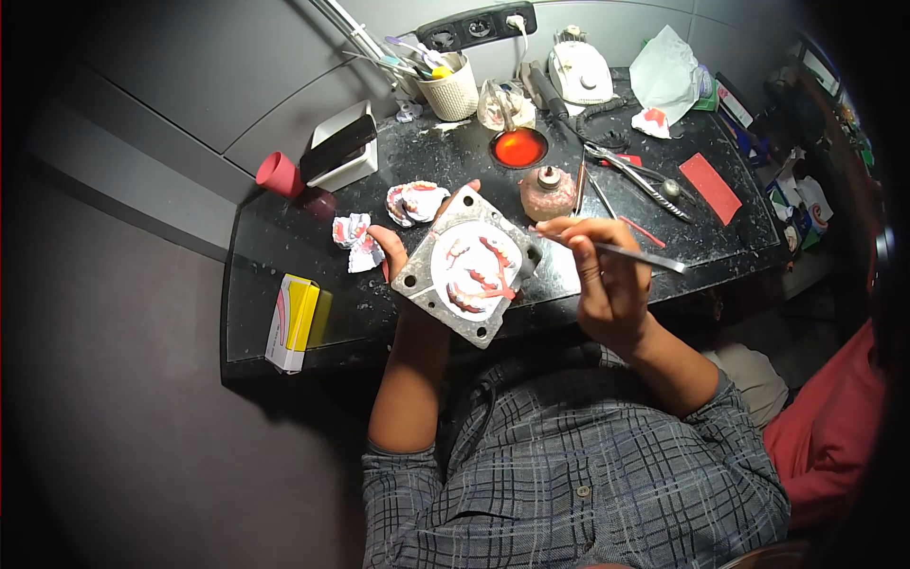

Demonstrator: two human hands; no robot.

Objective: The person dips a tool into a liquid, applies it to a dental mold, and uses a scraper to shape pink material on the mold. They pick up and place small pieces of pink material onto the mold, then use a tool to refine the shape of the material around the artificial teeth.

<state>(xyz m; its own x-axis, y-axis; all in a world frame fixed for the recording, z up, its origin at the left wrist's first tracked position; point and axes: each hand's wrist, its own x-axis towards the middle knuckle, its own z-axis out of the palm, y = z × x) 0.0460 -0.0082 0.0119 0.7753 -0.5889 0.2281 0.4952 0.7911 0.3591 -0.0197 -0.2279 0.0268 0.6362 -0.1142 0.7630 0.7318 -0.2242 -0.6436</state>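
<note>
My left hand (390,248) is wrapped round a square metal dental flask (447,321), which is tilted towards me, with holes at its corners. White plaster (442,258) fills its round middle, and pink-red wax (488,277) lies on it in curved shapes. In my right hand (611,280) is a thin metal spatula (654,258), pinched between thumb and fingers. Its working end, near the flask's right side, is hard to make out. Beyond my right fingers stands a round spirit burner (548,196); whether it burns cannot be seen.
Behind the burner sits a dish of red wax (519,147). Plaster models (417,202) lie left of it, near a yellow-white box (294,322). Pliers (640,180) and a pink wax sheet (711,188) are at right. A person's red sleeve (834,417) shows beside me.
</note>
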